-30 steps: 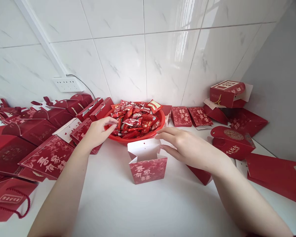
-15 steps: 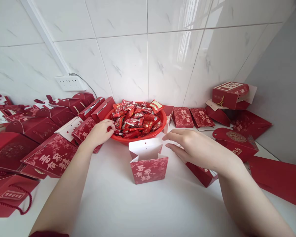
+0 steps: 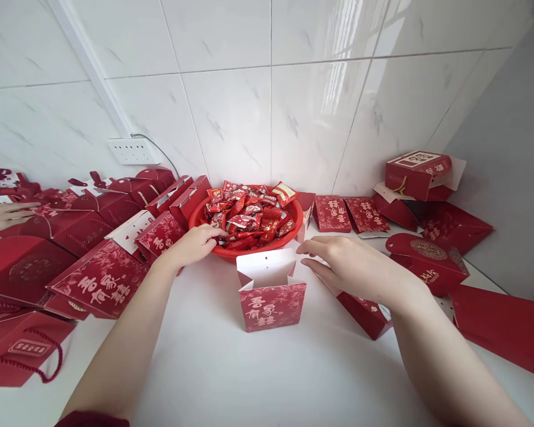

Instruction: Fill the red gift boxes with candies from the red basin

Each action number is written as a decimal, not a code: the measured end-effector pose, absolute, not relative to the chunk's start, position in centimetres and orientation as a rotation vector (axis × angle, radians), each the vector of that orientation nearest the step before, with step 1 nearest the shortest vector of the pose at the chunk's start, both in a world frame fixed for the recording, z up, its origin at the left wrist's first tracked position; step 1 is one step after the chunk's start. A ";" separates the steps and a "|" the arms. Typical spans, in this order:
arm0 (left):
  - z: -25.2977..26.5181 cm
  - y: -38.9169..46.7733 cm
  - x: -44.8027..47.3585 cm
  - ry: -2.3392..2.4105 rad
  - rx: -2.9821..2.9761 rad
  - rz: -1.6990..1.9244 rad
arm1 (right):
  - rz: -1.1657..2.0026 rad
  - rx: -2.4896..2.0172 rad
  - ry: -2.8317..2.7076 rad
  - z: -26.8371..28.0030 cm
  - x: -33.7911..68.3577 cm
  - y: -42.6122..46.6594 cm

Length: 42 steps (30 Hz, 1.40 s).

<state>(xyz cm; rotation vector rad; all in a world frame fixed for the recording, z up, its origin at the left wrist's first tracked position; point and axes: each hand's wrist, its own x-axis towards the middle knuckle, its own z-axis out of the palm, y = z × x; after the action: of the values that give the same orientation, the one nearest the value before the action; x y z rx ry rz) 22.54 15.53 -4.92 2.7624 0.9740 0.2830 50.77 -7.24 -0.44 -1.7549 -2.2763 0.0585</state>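
My left hand (image 3: 198, 243) reaches over the near left rim of a red plastic basket (image 3: 225, 255), its index finger stretched out to the wrapped candies (image 3: 244, 222) heaped inside. I see no candy held in it. In front of the basket a red paper gift box (image 3: 273, 305) stands upright with its white-lined top open; what lies deep inside is hidden. Just right of its top, my right hand (image 3: 338, 261) hovers with thumb and fingers apart, holding nothing. Under that hand another red box (image 3: 365, 314) lies on the white table (image 3: 213, 367).
Many red gift boxes (image 3: 100, 284) crowd the left side, where another person's hand (image 3: 6, 218) shows. Flat red boxes (image 3: 332, 213) lean by the tiled wall. Folded boxes (image 3: 416, 175) pile at the back right, a red sheet (image 3: 502, 326) nearer. A socket strip (image 3: 134, 151) is on the wall.
My left hand has moved right onto the basket's edge, and its index finger has stretched out over the candies. My right hand stays put. Another person's hand has come further in at left.
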 end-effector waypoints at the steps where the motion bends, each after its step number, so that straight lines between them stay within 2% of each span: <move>1: -5.1 15.5 22.7 0.992 2.757 0.275 | 0.062 -1.755 -2.280 -0.5 50.7 -7.2; 8: -5.7 14.7 24.1 1.218 2.630 0.300 | 0.071 -1.768 -2.291 -0.8 50.4 -6.8; 17: -4.9 15.4 25.6 1.430 2.550 0.067 | 0.109 -1.848 -2.265 -1.9 50.5 -6.1; 23: -4.5 14.0 26.1 1.584 2.588 0.144 | 0.174 -1.892 -2.178 -2.2 51.4 -6.2; 28: -3.6 12.9 25.8 1.589 2.629 0.136 | 0.151 -1.892 -2.172 -2.1 51.8 -6.2; 36: -2.9 14.3 26.5 1.509 2.542 -0.112 | 0.053 -1.799 -2.186 -2.4 52.3 -5.9; 42: -3.2 15.0 25.8 1.357 2.509 0.047 | 0.027 -1.806 -2.185 -2.3 52.4 -6.1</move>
<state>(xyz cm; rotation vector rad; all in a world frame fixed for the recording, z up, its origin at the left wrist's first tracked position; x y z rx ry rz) 25.78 14.96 -3.21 2.5088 1.3565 0.0469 52.43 -6.05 -2.28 -1.8063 -2.1854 0.0265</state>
